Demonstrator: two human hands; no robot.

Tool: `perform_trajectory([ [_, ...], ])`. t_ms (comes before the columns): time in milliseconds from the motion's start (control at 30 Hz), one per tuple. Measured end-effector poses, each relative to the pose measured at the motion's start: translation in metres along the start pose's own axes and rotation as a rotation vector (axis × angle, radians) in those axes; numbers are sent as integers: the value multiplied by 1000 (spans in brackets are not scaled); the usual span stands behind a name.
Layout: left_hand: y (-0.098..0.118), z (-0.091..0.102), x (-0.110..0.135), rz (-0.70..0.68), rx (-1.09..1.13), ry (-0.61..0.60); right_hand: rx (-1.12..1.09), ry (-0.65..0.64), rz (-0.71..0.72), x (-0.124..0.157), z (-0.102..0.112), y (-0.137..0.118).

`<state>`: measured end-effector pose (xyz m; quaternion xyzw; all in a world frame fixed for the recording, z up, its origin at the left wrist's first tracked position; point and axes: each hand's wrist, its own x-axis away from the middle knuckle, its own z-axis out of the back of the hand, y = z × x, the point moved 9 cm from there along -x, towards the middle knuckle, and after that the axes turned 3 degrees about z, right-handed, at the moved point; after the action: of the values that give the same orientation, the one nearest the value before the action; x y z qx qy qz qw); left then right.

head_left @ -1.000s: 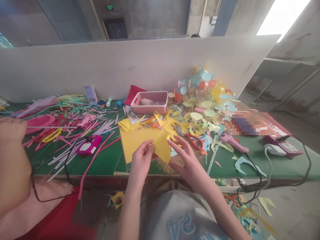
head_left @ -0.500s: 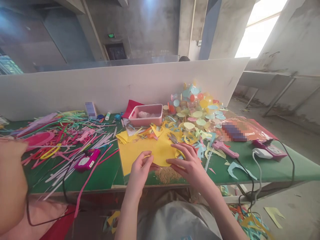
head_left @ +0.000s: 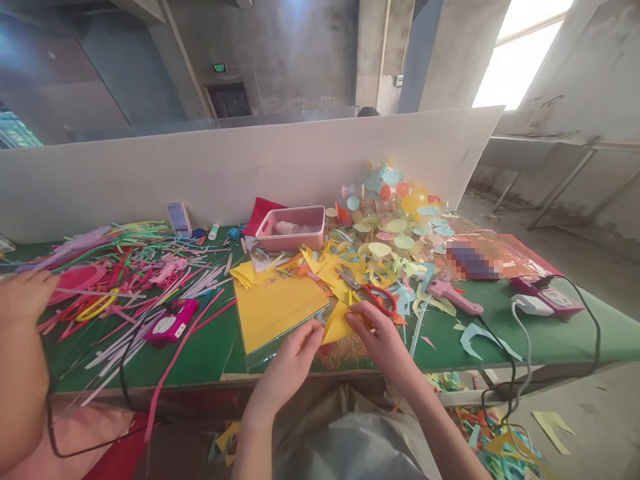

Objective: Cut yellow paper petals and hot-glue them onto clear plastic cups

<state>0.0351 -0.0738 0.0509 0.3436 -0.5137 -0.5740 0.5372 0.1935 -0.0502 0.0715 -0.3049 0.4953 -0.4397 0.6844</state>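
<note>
Head view: at the back of the green bench (head_left: 200, 360), a pink bin (head_left: 295, 243) contains a pale translucent bundle (head_left: 287, 228). Near the front edge, the left hand (head_left: 290, 353) and right hand (head_left: 376, 332), fingertips nearly closed, pinch yellow paper (head_left: 337, 325) between them.

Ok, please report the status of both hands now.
Left hand, right hand: both gripping yellow paper piece. Red-handled scissors just beyond, among paper scraps.
</note>
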Motion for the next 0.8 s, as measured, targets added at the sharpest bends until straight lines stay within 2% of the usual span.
perform_trajectory([
  [167,14,-12,5,-53,-55,-13,-126,28,-60,0,-1,9],
  [367,5,-12,-2,-39,-177,91,-173,-3,-108,1,-1,16],
  [500,5,-13,-4,-52,-186,93,-147,-39,-92,1,-5,18],
  [800,7,-9,-1,-45,-306,114,-309,-65,-121,2,-12,17],
])
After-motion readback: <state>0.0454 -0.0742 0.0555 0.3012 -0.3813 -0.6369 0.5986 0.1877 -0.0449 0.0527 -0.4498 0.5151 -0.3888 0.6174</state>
